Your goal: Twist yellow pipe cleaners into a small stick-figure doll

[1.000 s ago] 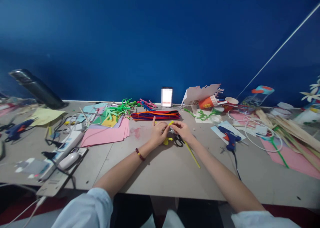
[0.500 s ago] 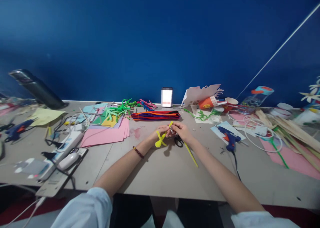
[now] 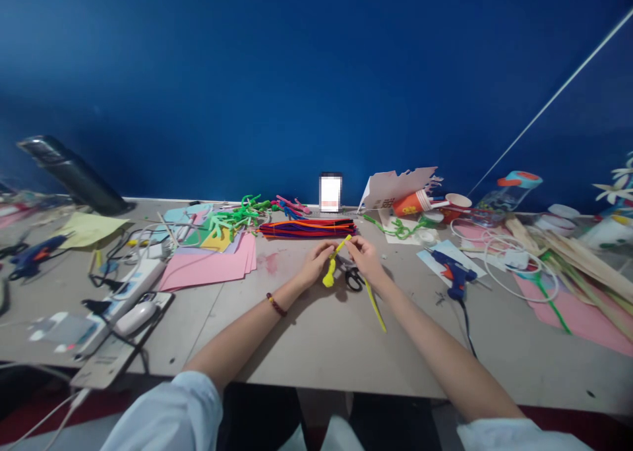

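A bent yellow pipe cleaner (image 3: 329, 275), with a bunched lower end, hangs from my left hand (image 3: 318, 265), whose fingers are closed on it. My right hand (image 3: 363, 256) pinches the upper end of the same yellow piece, so it spans the gap between both hands. Beneath my right hand lie black-handled scissors (image 3: 354, 280) on the table, their blades partly hidden. A straight yellow pipe cleaner (image 3: 376, 308) slants toward me under my right wrist, its far end covered.
A bundle of colored pipe cleaners (image 3: 306, 229) lies behind my hands, before a propped phone (image 3: 331, 192). Pink paper (image 3: 208, 266) and a power strip (image 3: 123, 299) are on the left. At right sit a blue glue gun (image 3: 457, 274), its cord, and paper cups (image 3: 413, 204).
The yellow piece has turned, its bunched end now nearer the middle and its upper end stretched toward my right hand. My hands have shifted slightly, and more of the scissors shows.
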`<state>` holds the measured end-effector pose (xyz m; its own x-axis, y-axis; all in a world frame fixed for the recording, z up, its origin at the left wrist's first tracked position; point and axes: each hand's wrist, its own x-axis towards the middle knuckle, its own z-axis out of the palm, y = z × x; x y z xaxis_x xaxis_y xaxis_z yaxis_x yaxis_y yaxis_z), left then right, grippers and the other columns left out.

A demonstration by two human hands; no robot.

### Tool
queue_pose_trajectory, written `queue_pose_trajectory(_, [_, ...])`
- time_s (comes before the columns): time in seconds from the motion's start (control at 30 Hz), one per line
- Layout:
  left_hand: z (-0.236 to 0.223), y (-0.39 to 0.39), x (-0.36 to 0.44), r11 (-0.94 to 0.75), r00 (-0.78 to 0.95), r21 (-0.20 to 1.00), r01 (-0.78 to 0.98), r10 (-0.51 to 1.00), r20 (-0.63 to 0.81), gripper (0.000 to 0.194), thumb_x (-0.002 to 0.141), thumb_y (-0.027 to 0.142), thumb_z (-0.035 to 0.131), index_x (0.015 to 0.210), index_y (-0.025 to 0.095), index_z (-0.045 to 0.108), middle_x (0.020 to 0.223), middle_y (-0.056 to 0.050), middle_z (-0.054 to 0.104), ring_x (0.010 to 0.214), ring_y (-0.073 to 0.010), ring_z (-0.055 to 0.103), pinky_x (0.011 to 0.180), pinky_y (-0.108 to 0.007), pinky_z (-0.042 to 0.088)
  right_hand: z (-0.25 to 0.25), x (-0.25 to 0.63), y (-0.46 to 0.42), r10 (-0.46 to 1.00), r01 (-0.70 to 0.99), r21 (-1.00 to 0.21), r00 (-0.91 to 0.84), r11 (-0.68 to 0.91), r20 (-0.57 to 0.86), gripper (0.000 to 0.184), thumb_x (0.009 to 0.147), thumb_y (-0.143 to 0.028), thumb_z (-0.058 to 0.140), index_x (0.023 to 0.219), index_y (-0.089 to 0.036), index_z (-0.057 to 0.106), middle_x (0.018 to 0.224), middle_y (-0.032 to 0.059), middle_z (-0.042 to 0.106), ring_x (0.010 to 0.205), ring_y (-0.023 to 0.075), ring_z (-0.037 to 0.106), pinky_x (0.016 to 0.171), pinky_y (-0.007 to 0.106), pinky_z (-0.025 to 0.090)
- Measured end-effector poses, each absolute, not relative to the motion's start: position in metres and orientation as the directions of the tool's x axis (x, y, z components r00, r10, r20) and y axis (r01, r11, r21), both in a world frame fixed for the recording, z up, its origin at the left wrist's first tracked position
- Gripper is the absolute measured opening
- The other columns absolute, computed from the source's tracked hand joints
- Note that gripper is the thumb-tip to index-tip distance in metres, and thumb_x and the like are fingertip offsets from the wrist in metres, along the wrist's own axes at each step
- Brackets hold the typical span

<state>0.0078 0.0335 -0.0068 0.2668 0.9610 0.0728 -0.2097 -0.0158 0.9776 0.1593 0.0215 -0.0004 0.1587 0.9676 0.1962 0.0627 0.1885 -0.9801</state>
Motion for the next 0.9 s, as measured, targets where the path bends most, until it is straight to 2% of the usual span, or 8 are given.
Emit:
queue_pose_trajectory(0.07, [-0.002,0.031,0.007,-0.156,0.217,0.978,-0.140,0.959,0.184,0.008,0.075,0.025,0.070,0.082,0.020,0.070,0.086,-0.002,0.066,0.085,-0.0153,0.058,0.077,-0.022,0.045,-0.002,0.160,0.020,0.941,0.149,-0.952,0.176,0.266,0.290,0.031,0.074,-0.050,0.065,0.065,-0.022,0.056,0.058,-0.0026,0.052,0.056,0.0131,0.045,0.057,0.027,0.039])
queue_pose_trajectory(0.17, [0.000,0.031,0.006,-0.250,0.213,0.965,-0.081,0.941,0.262,0.007,0.071,0.025,0.074,0.076,0.021,0.070,0.083,-0.002,0.065,0.086,-0.0161,0.057,0.083,-0.025,0.044,-0.004,0.158,0.017,0.904,0.251,-0.899,0.148,0.358,0.401,0.025,0.077,-0.043,0.064,0.066,-0.022,0.059,0.067,0.0004,0.058,0.063,0.0158,0.050,0.065,0.029,0.041])
queue_pose_trajectory(0.3, [-0.007,0.036,0.007,-0.236,0.203,0.970,-0.059,0.949,0.243,0.011,0.069,0.030,0.076,0.071,0.021,0.069,0.080,-0.003,0.064,0.084,-0.0179,0.056,0.080,-0.027,0.046,-0.007,0.156,0.016,0.894,0.275,-0.874,0.092,0.401,0.439,0.020,0.080,-0.038,0.063,0.068,-0.022,0.063,0.071,0.0026,0.061,0.068,0.0183,0.054,0.069,0.031,0.042])
queue_pose_trajectory(0.4, [-0.010,0.039,0.007,-0.160,0.217,0.981,-0.110,0.959,0.180,0.017,0.068,0.035,0.077,0.070,0.020,0.070,0.074,-0.003,0.064,0.075,-0.0157,0.056,0.070,-0.025,0.046,-0.009,0.157,0.019,0.897,0.243,-0.879,0.066,0.410,0.437,0.018,0.081,-0.036,0.061,0.072,-0.022,0.067,0.076,0.0038,0.065,0.074,0.0194,0.058,0.073,0.032,0.044])
queue_pose_trajectory(0.5, [-0.009,0.040,0.004,0.034,0.368,0.972,-0.231,0.928,0.055,0.031,0.065,0.044,0.079,0.066,0.016,0.067,0.063,-0.001,0.059,0.058,-0.0106,0.050,0.057,-0.023,0.041,-0.012,0.158,0.023,0.917,0.172,-0.909,0.055,0.380,0.394,0.017,0.079,-0.039,0.064,0.078,-0.023,0.071,0.082,0.0042,0.067,0.080,0.0200,0.059,0.074,0.032,0.046])
queue_pose_trajectory(0.63, [-0.003,0.038,0.000,0.251,0.589,0.913,-0.320,0.808,-0.016,0.040,0.058,0.048,0.084,0.061,0.013,0.063,0.059,0.000,0.056,0.053,-0.0086,0.049,0.056,-0.023,0.041,-0.012,0.157,0.024,0.979,0.015,-0.979,-0.040,0.203,0.202,0.027,0.073,-0.048,0.069,0.081,-0.023,0.073,0.075,0.0019,0.066,0.062,0.0148,0.055,0.054,0.026,0.041])
queue_pose_trajectory(0.77, [-0.005,0.039,-0.002,0.315,0.673,0.881,-0.354,0.740,0.006,0.041,0.057,0.048,0.085,0.059,0.014,0.062,0.059,-0.002,0.056,0.058,-0.0120,0.054,0.062,-0.026,0.045,-0.010,0.152,0.020,0.987,-0.181,-0.983,-0.151,0.016,0.044,0.032,0.068,-0.051,0.074,0.079,-0.021,0.070,0.063,0.0004,0.066,0.053,0.0127,0.056,0.051,0.025,0.041])
queue_pose_trajectory(0.9, [-0.015,0.044,-0.001,0.343,0.704,0.862,-0.374,0.710,0.023,0.037,0.061,0.044,0.083,0.061,0.013,0.064,0.063,-0.003,0.059,0.061,-0.0128,0.056,0.065,-0.026,0.045,-0.007,0.150,0.017,0.989,-0.222,-0.975,-0.147,-0.004,0.030,0.035,0.065,-0.051,0.076,0.075,-0.020,0.065,0.062,0.0009,0.067,0.053,0.0128,0.058,0.052,0.025,0.042])
